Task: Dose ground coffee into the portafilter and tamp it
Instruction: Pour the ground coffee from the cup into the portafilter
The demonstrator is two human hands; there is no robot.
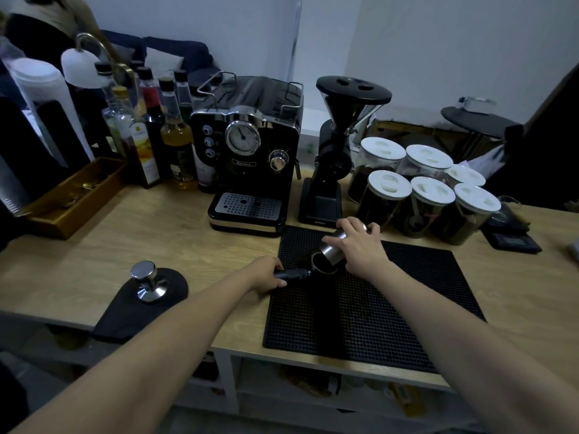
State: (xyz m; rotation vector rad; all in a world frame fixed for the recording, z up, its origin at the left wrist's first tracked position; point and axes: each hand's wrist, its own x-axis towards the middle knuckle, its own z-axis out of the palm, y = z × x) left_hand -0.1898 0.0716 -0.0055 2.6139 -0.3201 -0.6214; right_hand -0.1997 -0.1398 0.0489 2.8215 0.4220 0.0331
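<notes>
The portafilter lies on the black rubber mat, its basket dark inside and its black handle pointing left. My left hand grips that handle. My right hand holds a steel dosing cup tilted mouth-down over the basket rim. A steel tamper stands upright on a black tamping pad to the left, apart from both hands.
A black espresso machine and a coffee grinder stand behind the mat. Several white-lidded jars sit at the right, a scale beyond them. Syrup bottles and a wooden tray stand at the left.
</notes>
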